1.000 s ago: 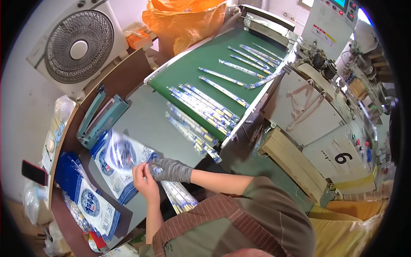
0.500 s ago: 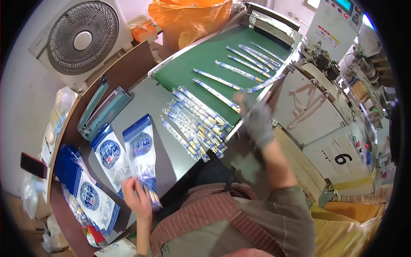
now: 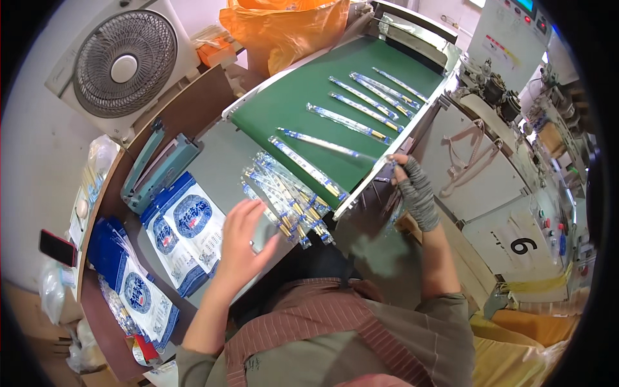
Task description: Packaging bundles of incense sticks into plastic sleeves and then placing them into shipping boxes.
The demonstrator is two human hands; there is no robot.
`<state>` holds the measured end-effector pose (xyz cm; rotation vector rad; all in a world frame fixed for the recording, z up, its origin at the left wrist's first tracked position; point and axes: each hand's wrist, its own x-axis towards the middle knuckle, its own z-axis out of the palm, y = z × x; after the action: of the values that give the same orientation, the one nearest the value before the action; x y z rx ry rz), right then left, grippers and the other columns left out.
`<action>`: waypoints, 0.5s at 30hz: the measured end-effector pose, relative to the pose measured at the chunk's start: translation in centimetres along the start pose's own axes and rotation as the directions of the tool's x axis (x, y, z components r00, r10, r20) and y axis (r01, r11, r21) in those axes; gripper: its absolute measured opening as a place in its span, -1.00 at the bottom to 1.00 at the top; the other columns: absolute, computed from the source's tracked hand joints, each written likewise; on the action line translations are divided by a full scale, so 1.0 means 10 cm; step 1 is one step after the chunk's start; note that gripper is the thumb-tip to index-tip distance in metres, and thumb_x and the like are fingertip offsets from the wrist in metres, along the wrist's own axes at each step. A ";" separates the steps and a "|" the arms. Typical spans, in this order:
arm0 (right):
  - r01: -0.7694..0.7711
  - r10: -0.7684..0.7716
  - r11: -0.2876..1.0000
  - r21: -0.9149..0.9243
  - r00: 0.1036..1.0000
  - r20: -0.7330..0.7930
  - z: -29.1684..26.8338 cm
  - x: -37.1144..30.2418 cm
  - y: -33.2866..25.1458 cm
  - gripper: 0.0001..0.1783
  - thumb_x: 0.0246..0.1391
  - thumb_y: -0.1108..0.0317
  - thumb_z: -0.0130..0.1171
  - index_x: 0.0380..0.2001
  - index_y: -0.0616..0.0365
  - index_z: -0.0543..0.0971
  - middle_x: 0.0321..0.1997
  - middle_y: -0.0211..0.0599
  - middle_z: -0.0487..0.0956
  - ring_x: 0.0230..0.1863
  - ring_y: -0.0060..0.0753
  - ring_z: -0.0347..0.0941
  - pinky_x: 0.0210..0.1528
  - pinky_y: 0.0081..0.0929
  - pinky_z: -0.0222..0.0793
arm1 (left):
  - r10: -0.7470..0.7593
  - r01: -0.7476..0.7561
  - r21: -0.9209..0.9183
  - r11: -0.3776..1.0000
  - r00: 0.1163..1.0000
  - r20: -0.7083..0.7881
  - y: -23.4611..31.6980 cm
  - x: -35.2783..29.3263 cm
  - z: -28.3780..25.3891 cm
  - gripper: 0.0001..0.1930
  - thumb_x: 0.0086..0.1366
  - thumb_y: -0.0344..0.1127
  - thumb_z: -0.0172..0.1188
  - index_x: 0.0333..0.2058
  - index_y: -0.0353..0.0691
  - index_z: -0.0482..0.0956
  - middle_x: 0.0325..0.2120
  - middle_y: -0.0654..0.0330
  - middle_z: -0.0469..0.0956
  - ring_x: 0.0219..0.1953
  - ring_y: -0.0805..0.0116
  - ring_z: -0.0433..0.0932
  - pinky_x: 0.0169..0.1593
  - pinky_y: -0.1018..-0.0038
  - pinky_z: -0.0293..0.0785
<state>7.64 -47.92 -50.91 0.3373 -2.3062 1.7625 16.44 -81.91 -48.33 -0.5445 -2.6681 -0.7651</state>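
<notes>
My left hand (image 3: 245,246) is open, fingers spread and nothing seen in it, just left of a pile of slim clear-wrapped stick packets (image 3: 284,200) printed blue and white. My right hand (image 3: 412,190), in a grey fingerless glove, pinches at the right edge of the green conveyor belt (image 3: 290,90). What its fingertips hold is too small to make out. One packet (image 3: 319,142) on the belt points toward those fingertips. Two white-and-blue printed bags (image 3: 193,216) lie overlapping on the grey table, left of my left hand.
A teal long-armed sealer (image 3: 164,171) stands behind the bags. More bags (image 3: 138,290) are stacked at the left, near a phone (image 3: 58,248). A fan (image 3: 124,68) and an orange sack (image 3: 284,32) are at the back. Machine cabinets (image 3: 496,226) stand right.
My left hand has let go of a bag, now on the other bag, and moved right toward the pile. My right hand has drawn off the belt. The belt's packets have shifted nearer.
</notes>
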 end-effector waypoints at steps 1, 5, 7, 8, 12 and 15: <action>-0.016 0.015 0.997 0.075 1.000 0.022 0.06 -0.06 -0.11 -0.74 0.22 0.33 -0.01 -0.05 0.10 0.49 -0.47 -0.57 0.41 -0.48 -0.74 0.26 -0.43 -0.71 0.22 | 0.110 -0.110 0.002 0.994 0.994 -0.018 0.11 0.25 0.09 -0.38 -0.02 -0.32 0.32 0.06 -0.28 0.34 0.06 0.03 0.31 0.14 -0.02 0.25 0.20 0.17 0.15; -0.161 0.127 0.975 0.151 0.969 0.211 0.05 -0.20 -0.47 -0.75 0.19 0.33 0.00 -0.09 0.13 0.53 -0.42 -0.50 0.50 -0.40 -0.68 0.34 -0.28 -0.66 0.31 | 0.425 -0.417 0.096 0.904 0.902 -0.080 0.59 1.11 0.53 -0.41 0.01 -0.22 0.31 0.04 -0.23 0.37 -0.05 0.10 0.42 0.08 0.09 0.34 0.18 0.18 0.17; -0.093 0.071 0.990 0.108 0.978 0.194 0.03 -0.27 -0.46 -0.76 0.19 0.34 0.00 -0.13 0.14 0.54 -0.41 -0.47 0.52 -0.39 -0.65 0.36 -0.26 -0.64 0.32 | 0.490 -0.478 0.127 0.869 0.868 -0.082 0.53 1.32 0.84 -0.48 0.05 -0.25 0.28 0.00 -0.23 0.39 -0.17 0.15 0.45 -0.04 0.14 0.40 0.13 0.20 0.22; -0.031 0.020 0.997 0.064 0.985 0.170 0.00 -0.28 -0.45 -0.78 0.18 0.34 0.00 -0.16 0.14 0.56 -0.40 -0.44 0.54 -0.38 -0.63 0.38 -0.25 -0.61 0.33 | 0.558 -0.544 0.150 0.825 0.826 -0.074 0.54 1.40 0.91 -0.55 0.08 -0.29 0.24 -0.03 -0.24 0.41 -0.30 0.21 0.49 -0.16 0.19 0.46 0.08 0.22 0.27; -0.084 0.082 0.996 0.024 0.994 0.074 -0.13 -0.34 -0.41 -0.81 0.17 0.29 0.01 -0.35 0.17 0.54 -0.51 -0.55 0.41 -0.45 -0.70 0.28 -0.38 -0.66 0.22 | 0.630 -0.528 0.391 0.754 0.749 -0.203 0.55 1.46 0.78 -0.70 0.14 -0.32 0.18 -0.15 -0.23 0.45 -0.51 0.32 0.42 -0.40 0.33 0.44 -0.16 0.39 0.38; -0.125 0.122 0.992 0.036 0.989 0.081 -0.24 -0.32 -0.39 -0.82 0.17 0.31 0.01 -0.37 0.17 0.53 -0.47 -0.49 0.46 -0.41 -0.65 0.33 -0.31 -0.62 0.27 | 0.628 -0.456 0.518 0.723 0.746 -0.220 0.48 1.54 0.74 -0.80 0.15 -0.33 0.18 -0.26 -0.21 0.45 -0.55 0.31 0.36 -0.49 0.42 0.39 -0.48 0.55 0.32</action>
<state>11.95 -46.40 -47.70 0.2811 -2.3952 1.8889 3.63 -69.89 -46.21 -0.9036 -2.0274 -0.0654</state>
